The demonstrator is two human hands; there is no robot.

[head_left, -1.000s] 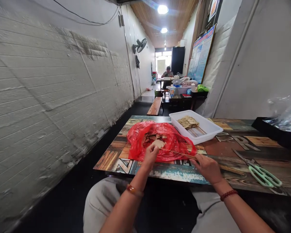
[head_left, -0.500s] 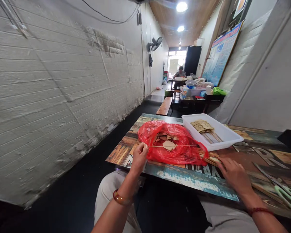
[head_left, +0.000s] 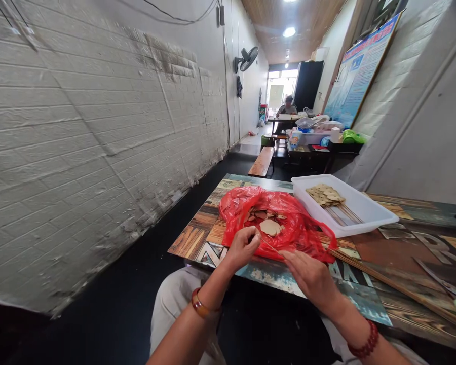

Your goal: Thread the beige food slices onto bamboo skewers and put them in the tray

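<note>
My left hand [head_left: 243, 247] is closed in a pinch at one end of a thin wooden skewer [head_left: 272, 247], in front of the red plastic bag. My right hand [head_left: 308, 276] has its fingers together on the skewer's other end, palm down. Behind them the red plastic bag [head_left: 235, 203] lies spread open on the table. Flat beige slices with wavy edges [head_left: 270, 227] are inside it, some on top of each other. A bundle of long skewers [head_left: 387, 282] lies on the table to the right of my right hand.
A white plastic tub [head_left: 380, 219] behind the bag holds skewered slices [head_left: 325, 194]. Scissors [head_left: 443, 285] with green handles lie at the right. Farther back are a wooden bench [head_left: 261, 161], a loaded second table and a seated person [head_left: 288, 107]. A brick-patterned wall [head_left: 137, 126] runs along the left.
My right hand has left the skewer bundle and come left to the single skewer. My left hand has shifted right, and the skewer now slants downward. The view has turned slightly.
</note>
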